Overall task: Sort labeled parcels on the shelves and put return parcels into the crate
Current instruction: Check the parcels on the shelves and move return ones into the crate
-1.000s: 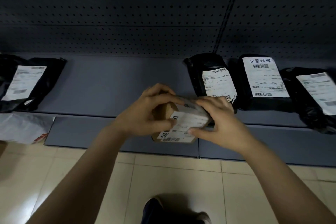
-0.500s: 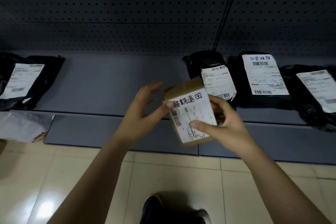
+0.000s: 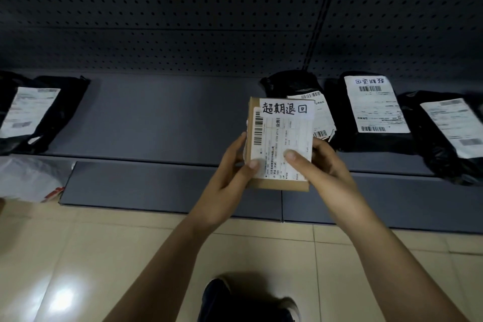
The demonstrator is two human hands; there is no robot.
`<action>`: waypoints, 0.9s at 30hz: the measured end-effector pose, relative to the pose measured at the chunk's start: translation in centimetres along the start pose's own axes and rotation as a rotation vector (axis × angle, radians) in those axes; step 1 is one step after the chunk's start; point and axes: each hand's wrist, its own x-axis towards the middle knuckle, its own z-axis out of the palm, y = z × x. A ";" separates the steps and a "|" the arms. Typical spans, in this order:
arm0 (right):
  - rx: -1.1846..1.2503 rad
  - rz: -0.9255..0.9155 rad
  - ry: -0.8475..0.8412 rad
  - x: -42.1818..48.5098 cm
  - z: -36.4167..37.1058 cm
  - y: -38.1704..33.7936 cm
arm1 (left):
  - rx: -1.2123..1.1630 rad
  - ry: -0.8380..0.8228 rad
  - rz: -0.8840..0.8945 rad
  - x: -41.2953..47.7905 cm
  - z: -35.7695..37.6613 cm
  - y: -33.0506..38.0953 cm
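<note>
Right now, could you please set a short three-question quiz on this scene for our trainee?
1. True or false: the cardboard box rests on the shelf.
2. How many black mailer bags lie on the shelf to the right of the box? A one, B three, C five.
3. Which of those bags bears a handwritten note like the box's?
Key: 1 false, the left hand and right hand hold it up. 2 B. 3 The middle bag.
</note>
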 end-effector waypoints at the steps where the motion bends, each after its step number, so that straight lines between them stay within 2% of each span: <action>1: 0.007 -0.005 -0.030 -0.1 -0.2 0.2 | 0.013 0.015 -0.002 0.0 -0.1 -0.1; 6: -0.093 -0.007 -0.137 -0.7 -1.4 1.7 | 0.016 0.042 0.001 0.0 0.2 -0.3; 14: -0.069 -0.043 -0.101 -2.0 -2.0 1.4 | 0.037 0.003 0.010 -0.7 0.5 0.4; 19: -0.028 -0.023 -0.048 -5.4 -2.3 -2.1 | 0.125 0.041 0.004 -3.2 1.1 4.4; 24: 0.010 -0.034 0.051 -11.6 -2.5 -6.4 | 0.341 -0.022 0.078 -6.1 0.8 9.9; 27: 0.045 -0.073 0.160 -15.8 -2.7 -8.3 | 0.719 -0.126 0.201 -7.4 0.5 12.8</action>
